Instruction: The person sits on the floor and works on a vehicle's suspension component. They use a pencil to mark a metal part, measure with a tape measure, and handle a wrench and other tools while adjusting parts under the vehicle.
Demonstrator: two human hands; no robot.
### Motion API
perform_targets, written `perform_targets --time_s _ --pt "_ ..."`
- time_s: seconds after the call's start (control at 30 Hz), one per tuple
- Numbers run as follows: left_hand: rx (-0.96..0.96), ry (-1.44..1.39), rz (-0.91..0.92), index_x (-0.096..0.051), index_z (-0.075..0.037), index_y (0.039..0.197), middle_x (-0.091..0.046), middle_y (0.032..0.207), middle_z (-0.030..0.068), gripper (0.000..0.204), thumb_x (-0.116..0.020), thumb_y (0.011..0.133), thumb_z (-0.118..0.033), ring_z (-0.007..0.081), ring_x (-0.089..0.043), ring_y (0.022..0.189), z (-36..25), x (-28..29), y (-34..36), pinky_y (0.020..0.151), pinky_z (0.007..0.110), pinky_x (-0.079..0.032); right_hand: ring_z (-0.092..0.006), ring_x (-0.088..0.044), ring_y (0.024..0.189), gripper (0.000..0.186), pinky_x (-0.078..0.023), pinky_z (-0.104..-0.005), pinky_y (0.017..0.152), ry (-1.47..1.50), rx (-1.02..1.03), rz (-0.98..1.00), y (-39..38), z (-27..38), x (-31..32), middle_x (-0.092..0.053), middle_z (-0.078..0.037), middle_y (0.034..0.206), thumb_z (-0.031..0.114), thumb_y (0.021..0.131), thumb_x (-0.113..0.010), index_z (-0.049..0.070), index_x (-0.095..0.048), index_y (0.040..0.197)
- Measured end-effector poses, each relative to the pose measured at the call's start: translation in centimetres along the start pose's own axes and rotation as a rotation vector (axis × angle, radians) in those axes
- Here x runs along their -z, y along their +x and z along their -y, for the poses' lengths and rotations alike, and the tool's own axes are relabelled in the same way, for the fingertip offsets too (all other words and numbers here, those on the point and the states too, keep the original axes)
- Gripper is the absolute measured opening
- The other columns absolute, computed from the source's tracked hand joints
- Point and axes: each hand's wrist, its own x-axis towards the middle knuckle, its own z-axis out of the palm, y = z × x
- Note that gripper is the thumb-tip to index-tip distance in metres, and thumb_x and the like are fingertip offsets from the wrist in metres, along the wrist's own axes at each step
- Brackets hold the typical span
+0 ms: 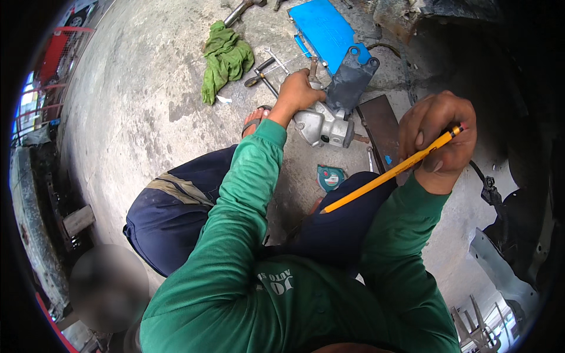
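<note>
My right hand (438, 135) is raised on the right with its fingers closed round a yellow pencil (382, 178). The pencil slants down to the left, its sharpened tip over my knee. Out in front, my left hand (299, 93) is curled over the top of a silver-grey bench vise (321, 125) on the concrete floor. A dark metal bracket (351, 82) with rounded, holed ends stands at the vise, close to my left thumb. Whether the jaws grip it is hidden. A teal tape measure (331, 177) lies between the vise and my knee.
A blue case (322, 29) lies beyond the vise, and a green cloth (226, 57) to its left. Several hand tools (268, 73) lie between them. A dark flat plate (384, 126) and a small wrench (371, 160) are right of the vise. Metal car parts (503, 270) line the right side.
</note>
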Motion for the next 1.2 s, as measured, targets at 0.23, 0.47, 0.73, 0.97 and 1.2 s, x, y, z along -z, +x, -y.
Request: perform_targets --time_s 0.23,0.47,0.73,0.97,1.2 --pt "0.101 0.361 0.255 -0.074 -0.001 0.109 -0.076 0.101 0.0225 0.063 -0.086 0.054 -0.030 0.0386 -0.073 0.098 11.3 7.2 -4.4 0.086 0.044 -0.057 -0.0219 -0.059 0.065 0.034 -0.048 -0.0297 0.058 0.046 -0.087 -0.310 1.9 -1.3 -3.2 -0.059 -0.014 0.075 0.027 0.105 -0.051 -0.006 -0.059 0.108" --pt "0.084 0.543 0.474 -0.076 -0.002 0.105 -0.076 0.098 0.0211 0.053 -0.086 0.056 -0.019 0.0370 -0.074 0.092 22.3 10.6 -5.8 0.077 0.046 -0.058 -0.0203 -0.067 0.075 0.031 -0.054 -0.0316 0.066 -0.360 -0.445 -0.269 -1.6 -6.8 -4.7 -0.066 -0.015 0.087 0.022 0.091 -0.076 -0.002 -0.063 0.107" --pt "0.054 0.554 0.395 -0.071 -0.007 0.121 -0.075 0.109 0.0185 0.063 -0.088 0.062 -0.021 0.0372 -0.072 0.104 27.6 11.6 -8.0 0.085 0.047 -0.058 -0.0159 -0.068 0.088 0.033 -0.052 -0.0288 0.071 -0.414 -0.695 -0.107 -3.6 -23.9 -7.9 -0.071 -0.012 0.096 0.024 0.102 -0.065 -0.005 -0.067 0.118" --pt "-0.045 0.505 0.079 -0.065 -0.009 0.127 -0.066 0.120 0.0141 0.063 -0.088 0.071 -0.026 0.0378 -0.067 0.111 26.4 13.4 -12.2 0.092 0.047 -0.055 -0.0071 -0.054 0.070 0.019 -0.047 -0.0263 0.063 -0.623 -0.730 -0.149 -9.1 -35.8 -11.9 -0.063 0.000 0.079 0.012 0.093 -0.075 0.001 -0.060 0.090" --pt "0.149 0.237 -0.220 -0.067 -0.009 0.131 -0.064 0.130 0.0152 0.060 -0.084 0.078 -0.030 0.0376 -0.066 0.113 27.9 12.9 -17.9 0.097 0.045 -0.054 -0.0290 -0.069 0.097 0.027 -0.053 -0.0349 0.087 -0.749 -0.498 0.029 -9.9 -37.0 -13.8 -0.068 -0.018 0.105 0.010 0.098 -0.066 -0.004 -0.067 0.121"
